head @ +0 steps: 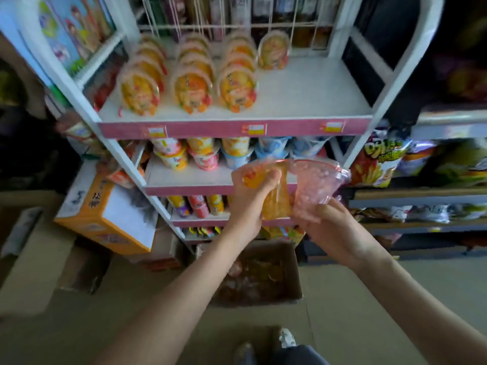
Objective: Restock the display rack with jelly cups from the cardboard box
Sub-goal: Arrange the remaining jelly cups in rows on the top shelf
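Observation:
My left hand (251,196) grips an orange jelly cup (276,198) held on its side in front of the rack's lower shelves. My right hand (326,222) holds a pink jelly cup (313,185) from below, right beside the orange one. The white display rack's top shelf (311,93) carries three rows of jelly cups (192,88) standing on edge at the left and middle, plus a single cup (274,50) at the back of a fourth row. The open cardboard box (295,280) with more cups sits on the floor below my hands.
Lower rack shelves hold smaller cups (203,154) and bottles. An orange and white carton (105,214) leans at the rack's left foot, with brown cartons (34,262) further left. Snack bags (379,159) fill the shelving on the right. My shoes (287,338) show at the bottom.

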### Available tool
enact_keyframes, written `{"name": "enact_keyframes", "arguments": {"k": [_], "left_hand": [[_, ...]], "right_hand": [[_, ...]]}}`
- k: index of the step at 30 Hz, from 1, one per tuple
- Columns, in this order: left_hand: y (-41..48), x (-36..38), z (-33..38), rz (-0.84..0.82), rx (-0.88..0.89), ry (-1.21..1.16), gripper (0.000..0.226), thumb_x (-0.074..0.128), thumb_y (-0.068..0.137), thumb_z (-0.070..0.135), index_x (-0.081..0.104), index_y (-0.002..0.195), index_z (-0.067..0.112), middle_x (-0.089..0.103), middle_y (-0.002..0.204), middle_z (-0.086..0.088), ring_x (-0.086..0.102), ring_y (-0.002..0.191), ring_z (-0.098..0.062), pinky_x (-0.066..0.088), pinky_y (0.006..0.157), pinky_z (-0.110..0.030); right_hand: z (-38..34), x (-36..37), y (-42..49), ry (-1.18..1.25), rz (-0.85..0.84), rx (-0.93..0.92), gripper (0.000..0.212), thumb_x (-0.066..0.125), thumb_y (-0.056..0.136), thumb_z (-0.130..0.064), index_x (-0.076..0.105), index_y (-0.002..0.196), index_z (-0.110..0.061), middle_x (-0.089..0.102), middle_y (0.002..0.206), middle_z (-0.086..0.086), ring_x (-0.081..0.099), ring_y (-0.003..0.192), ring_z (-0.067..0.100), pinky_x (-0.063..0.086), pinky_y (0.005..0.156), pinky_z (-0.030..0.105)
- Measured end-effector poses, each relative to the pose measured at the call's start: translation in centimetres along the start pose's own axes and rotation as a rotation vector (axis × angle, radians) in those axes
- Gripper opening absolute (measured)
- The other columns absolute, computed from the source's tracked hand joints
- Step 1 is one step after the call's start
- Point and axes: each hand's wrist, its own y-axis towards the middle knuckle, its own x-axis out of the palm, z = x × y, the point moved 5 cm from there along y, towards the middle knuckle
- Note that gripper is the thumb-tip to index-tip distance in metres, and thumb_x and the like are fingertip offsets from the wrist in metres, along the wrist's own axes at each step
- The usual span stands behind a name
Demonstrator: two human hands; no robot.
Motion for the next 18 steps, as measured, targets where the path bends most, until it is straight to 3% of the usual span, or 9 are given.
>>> {"name": "enact_keyframes", "arguments": {"k": [3,5,9,11,13,15,17,18], "left_hand": [[1.2,4.0,3.4,-0.123,-0.026,-0.023,0.115,0.092,0.038,0.050,0.039,0.131,0.009,0.061,0.110,-0.018,0.063,0.094,-0.032,0.056,0.069,-0.042],[2.0,6.6,5.6,-0.189,-0.011,-0.012,0.114,0.091,0.042,0.047,0.038,0.134,0.006,0.060,0.111,-0.022,0.062,0.090,-0.032,0.056,0.064,-0.039],[4.8,9.9,7.8,-0.139,0.057,0.103,0.105,0.086,0.040,0.053,0.041,0.127,0.014,0.062,0.115,-0.014,0.065,0.095,-0.027,0.057,0.070,-0.041],[6.5,11.2,8.6,-0.113,0.088,0.171,0.101,0.087,0.037,0.060,0.044,0.120,0.023,0.062,0.118,-0.017,0.064,0.103,-0.034,0.054,0.084,-0.053],[8.4,12.0,9.4,-0.075,0.121,0.172,0.091,0.089,0.037,0.055,0.043,0.112,0.029,0.061,0.119,-0.017,0.063,0.105,-0.037,0.051,0.088,-0.057],[10.2,12.5,10.3,-0.060,0.134,0.161,0.108,0.094,0.033,0.050,0.044,0.124,0.022,0.061,0.123,-0.017,0.064,0.105,-0.033,0.052,0.088,-0.054],[11.9,12.5,11.4,-0.042,0.194,0.210,0.117,0.096,0.030,0.046,0.046,0.131,0.014,0.064,0.120,-0.013,0.065,0.105,-0.028,0.051,0.093,-0.051],[12.5,12.4,12.1,-0.024,0.227,0.259,0.110,0.096,0.032,0.042,0.050,0.128,0.012,0.067,0.115,-0.009,0.065,0.104,-0.026,0.049,0.096,-0.050]], "right_hand": [[-3.8,0.6,-0.2,-0.036,0.067,-0.077,0.063,0.075,0.071,-0.018,0.047,0.122,0.006,0.062,0.116,0.019,0.059,0.112,0.031,0.051,0.091,0.036],[-6.3,0.6,-0.2,-0.047,0.097,-0.121,0.075,0.084,0.064,-0.025,0.049,0.123,0.005,0.062,0.118,0.016,0.059,0.113,0.030,0.052,0.087,0.033],[-10.3,-1.3,0.9,-0.180,0.160,-0.167,0.048,0.080,0.070,-0.029,0.064,0.112,-0.014,0.066,0.116,0.012,0.060,0.114,0.027,0.044,0.100,0.042],[-11.9,-3.2,2.2,-0.287,0.228,-0.179,0.047,0.077,0.071,-0.026,0.063,0.108,0.000,0.064,0.111,0.026,0.062,0.105,0.035,0.043,0.102,0.049],[-13.3,-4.9,4.1,-0.352,0.296,-0.183,0.049,0.079,0.071,-0.021,0.060,0.108,0.004,0.065,0.107,0.028,0.064,0.095,0.036,0.049,0.093,0.049],[-15.1,-6.4,6.4,-0.376,0.323,-0.236,0.026,0.072,0.077,-0.002,0.065,0.102,-0.006,0.069,0.091,0.012,0.064,0.083,0.027,0.054,0.077,0.037],[-16.9,-7.1,9.1,-0.423,0.327,-0.287,0.023,0.065,0.080,0.009,0.067,0.094,-0.010,0.066,0.080,0.006,0.061,0.077,0.019,0.053,0.072,0.033],[-17.8,-7.5,10.6,-0.445,0.339,-0.306,0.025,0.064,0.079,0.011,0.067,0.093,-0.010,0.065,0.079,0.007,0.061,0.076,0.017,0.053,0.072,0.034]]}}
